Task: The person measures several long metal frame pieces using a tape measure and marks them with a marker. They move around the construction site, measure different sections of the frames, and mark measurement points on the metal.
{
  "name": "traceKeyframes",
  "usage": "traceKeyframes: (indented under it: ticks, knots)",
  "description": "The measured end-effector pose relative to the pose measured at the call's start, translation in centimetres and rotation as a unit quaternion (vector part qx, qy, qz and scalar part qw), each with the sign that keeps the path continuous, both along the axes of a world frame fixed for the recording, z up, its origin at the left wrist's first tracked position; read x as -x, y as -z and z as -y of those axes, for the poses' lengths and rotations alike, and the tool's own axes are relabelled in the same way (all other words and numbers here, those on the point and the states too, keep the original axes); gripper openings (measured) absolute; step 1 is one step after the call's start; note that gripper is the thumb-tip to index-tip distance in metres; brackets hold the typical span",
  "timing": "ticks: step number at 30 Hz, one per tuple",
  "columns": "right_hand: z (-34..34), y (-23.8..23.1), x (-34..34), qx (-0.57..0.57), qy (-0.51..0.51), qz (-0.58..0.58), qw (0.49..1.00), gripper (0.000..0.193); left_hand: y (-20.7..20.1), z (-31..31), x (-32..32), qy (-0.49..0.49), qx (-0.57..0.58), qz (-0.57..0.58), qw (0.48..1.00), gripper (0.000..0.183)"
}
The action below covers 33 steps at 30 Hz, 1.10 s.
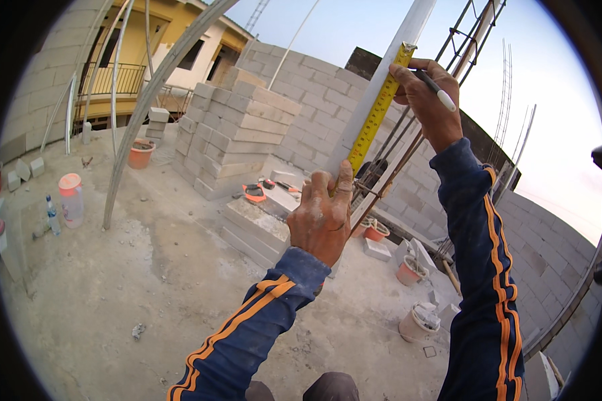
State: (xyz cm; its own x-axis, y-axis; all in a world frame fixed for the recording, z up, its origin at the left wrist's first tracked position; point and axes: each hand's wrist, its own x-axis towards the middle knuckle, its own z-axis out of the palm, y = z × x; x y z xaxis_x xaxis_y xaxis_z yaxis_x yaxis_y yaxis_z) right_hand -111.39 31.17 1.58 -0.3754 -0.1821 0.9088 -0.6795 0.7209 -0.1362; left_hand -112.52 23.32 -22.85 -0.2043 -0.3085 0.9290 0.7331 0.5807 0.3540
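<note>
A yellow tape measure (373,113) is drawn out along a long white pipe (410,30) that slants up to the right. My left hand (321,215) is closed around the lower part, its thumb pressing on the yellow blade; the tape's case, if it is there, is hidden by the hand. Higher up, my right hand (431,103) pinches the blade just below its metal end hook against the pipe. A dark marker with a white end (439,92) is also held in those right fingers, pointing out past the knuckles.
A stack of pale blocks (237,130) stands ahead, with an orange-handled tool (254,192) on lower blocks before it. Steel rebar (471,40) rises beside the pipe. Several buckets sit at right, including a whitish bucket (418,327). A pink-lidded jug (71,200) stands left.
</note>
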Motion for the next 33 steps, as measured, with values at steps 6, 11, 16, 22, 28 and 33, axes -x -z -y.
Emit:
traceKeyframes:
  ticks: [6, 11, 16, 22, 28, 33]
  knots:
    - [0.0, -0.3, 0.1, 0.002, -0.016, 0.003, 1.000, 0.035, -0.1, 0.3, -0.4, 0.002, 0.021, 0.010, 1.000, 0.070]
    - [0.1, -0.4, 0.0, -0.013, -0.004, 0.001, 1.000, 0.037, -0.3, 0.3, -0.5, 0.000, 0.027, 0.028, 0.999, 0.072]
    - [0.1, -0.3, -0.1, -0.019, -0.010, 0.005, 1.000, 0.041, -0.3, 0.4, -0.6, 0.001, 0.028, 0.026, 0.999, 0.072]
    - [-0.2, -0.6, -0.4, -0.039, 0.016, 0.001, 0.999, 0.052, -0.4, 0.4, -0.5, 0.000, 0.027, 0.027, 0.999, 0.074]
    - [-1.3, -2.9, -2.1, 0.007, 0.021, -0.051, 0.998, 0.094, -0.3, 0.3, -0.7, 0.006, 0.022, 0.028, 0.999, 0.074]
    - [-1.3, -7.8, -3.6, -0.075, 0.031, -0.042, 0.996, 0.066, -0.3, 0.4, -0.8, 0.011, 0.024, 0.048, 0.999, 0.074]
